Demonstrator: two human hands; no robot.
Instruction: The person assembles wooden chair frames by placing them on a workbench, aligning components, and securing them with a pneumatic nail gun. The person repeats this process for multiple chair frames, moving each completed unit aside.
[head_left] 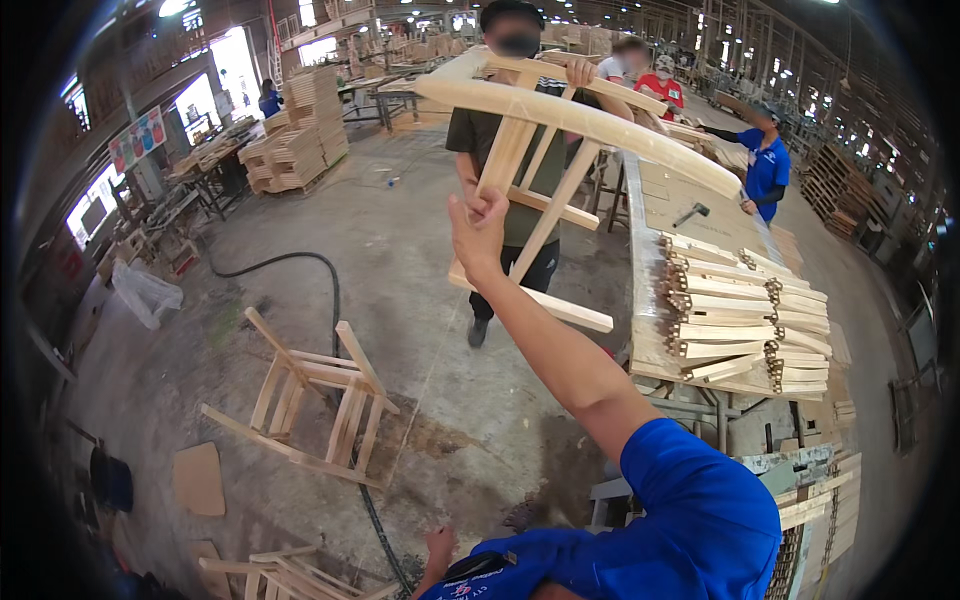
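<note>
**Raised chair frame between two people, counter close on the right**

The right hand (478,240) reaches out at arm's length, its fingers curled around a wide slat of a pale wooden chair frame (555,212). The frame hangs tilted in the air, its long curved rail above the fingers and a straight rail below and right of them. The left hand (440,543) is well below, close to the body; it shows too small to tell how far its fingers are bent.

Directly beyond the right fingers stands a co-worker (470,140) in a dark shirt, partly hidden by the frame, one hand (579,72) on its upper part. That body fills the space straight ahead.

To the right of the fingers runs a long counter (655,185), bearing a hammer (700,209) and, nearer, rows of wooden pieces (740,305). Another worker (770,165), in blue, stands at its far side.

Below and left of the fingers, a second frame (325,374) stands on the floor, a dark hose (336,300) running past it. Farther left lie a brown sheet (200,480) and clear plastic (150,295); stacked wood (300,140) rises beyond.
</note>
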